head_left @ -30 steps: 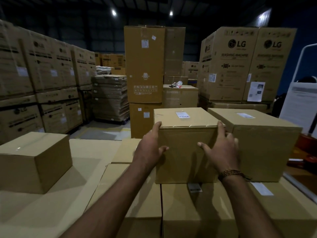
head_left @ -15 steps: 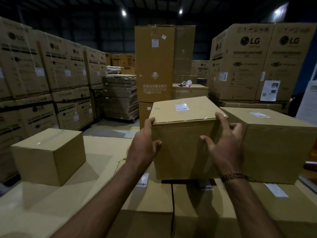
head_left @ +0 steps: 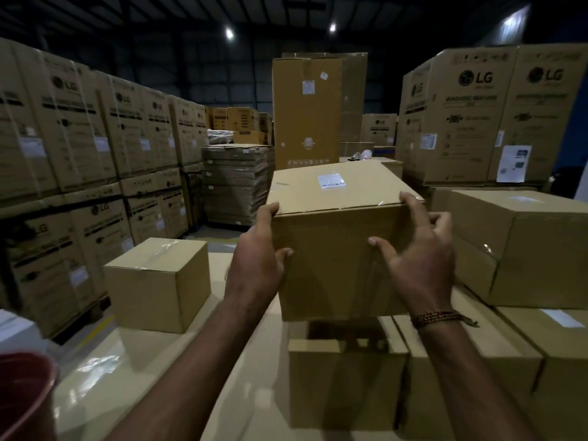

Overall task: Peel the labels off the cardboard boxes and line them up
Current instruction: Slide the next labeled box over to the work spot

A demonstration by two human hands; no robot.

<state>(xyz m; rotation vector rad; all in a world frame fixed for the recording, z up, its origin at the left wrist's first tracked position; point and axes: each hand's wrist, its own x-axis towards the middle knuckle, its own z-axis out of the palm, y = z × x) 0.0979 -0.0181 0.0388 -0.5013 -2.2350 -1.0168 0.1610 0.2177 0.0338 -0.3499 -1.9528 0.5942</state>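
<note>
I hold a plain cardboard box (head_left: 334, 249) in the air at the centre of the view, tilted a little toward me. A white label (head_left: 331, 180) sticks to its top. My left hand (head_left: 257, 259) grips its left near edge, thumb on the front face. My right hand (head_left: 416, 259) grips its right near edge, fingers over the top rim. Another box with a label (head_left: 528, 199) on top (head_left: 521, 249) stands at the right. A lone box (head_left: 159, 281) with no label showing sits at the left on the flat surface.
Lower boxes (head_left: 346, 383) lie under the lifted one, one at the right bearing a label (head_left: 563, 318). Tall stacks of LG cartons (head_left: 79, 154) wall the left and the right (head_left: 477, 116). A red bucket rim (head_left: 25, 393) shows at the bottom left.
The box has risen off the lower boxes and swung left, away from its neighbour at the right. Both hands kept their grip. My view turned to the left.
</note>
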